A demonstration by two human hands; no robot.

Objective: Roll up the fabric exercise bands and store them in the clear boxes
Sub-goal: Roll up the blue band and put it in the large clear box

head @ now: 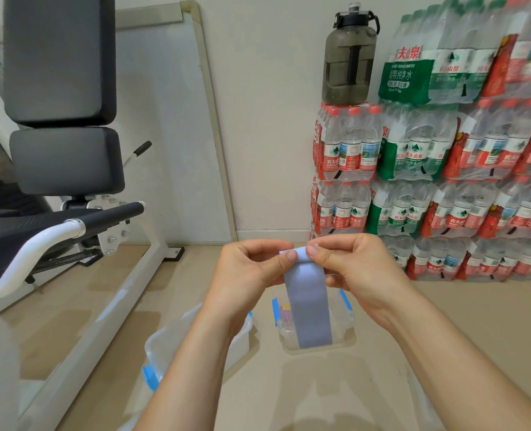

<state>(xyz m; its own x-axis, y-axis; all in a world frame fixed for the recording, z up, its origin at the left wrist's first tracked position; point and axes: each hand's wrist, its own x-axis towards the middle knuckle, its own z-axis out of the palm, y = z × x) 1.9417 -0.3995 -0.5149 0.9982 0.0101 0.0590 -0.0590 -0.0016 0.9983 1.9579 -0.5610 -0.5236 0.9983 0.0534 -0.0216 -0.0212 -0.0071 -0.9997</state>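
A light blue fabric exercise band [307,306] hangs down in front of me. Its top end is curled over between both hands. My left hand [251,269] pinches the top end from the left with thumb and fingers. My right hand [348,262] pinches it from the right. Below the band, a small clear box [345,328] with blue latches stands on the floor, with something pink and yellow inside. A second clear box [164,346] with a blue latch sits to the left, partly hidden by my left forearm.
A white-framed exercise bench [62,169] with black pads fills the left side. Stacked packs of water bottles [444,188] line the wall at right, with a dark jug [349,57] on top. A whiteboard [177,119] leans on the wall. The floor is beige tile.
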